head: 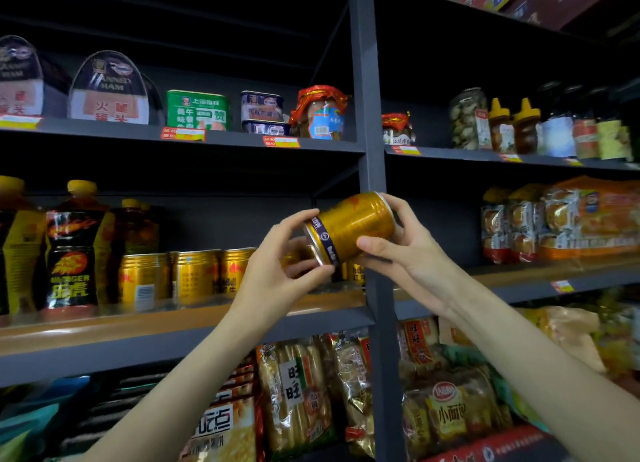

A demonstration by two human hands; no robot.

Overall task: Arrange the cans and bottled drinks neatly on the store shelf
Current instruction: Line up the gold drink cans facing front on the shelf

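Note:
A gold can (349, 227) with a dark blue band lies tilted on its side in the air, in front of the grey shelf upright (367, 115). My left hand (277, 271) grips its lower banded end with curled fingers. My right hand (405, 250) holds its upper end, thumb under the can. Behind my hands a row of several gold cans (194, 276) stands on the middle shelf (104, 326). Left of them stand dark bottled drinks (74, 246) with yellow caps.
The upper shelf carries canned ham (110, 90), tins (197, 109) and jars (320, 113). Right bay holds jars and honey bottles (512, 125) above, packed cakes (561, 219) at mid height. Snack bags (298, 389) fill the lower shelf under my arms.

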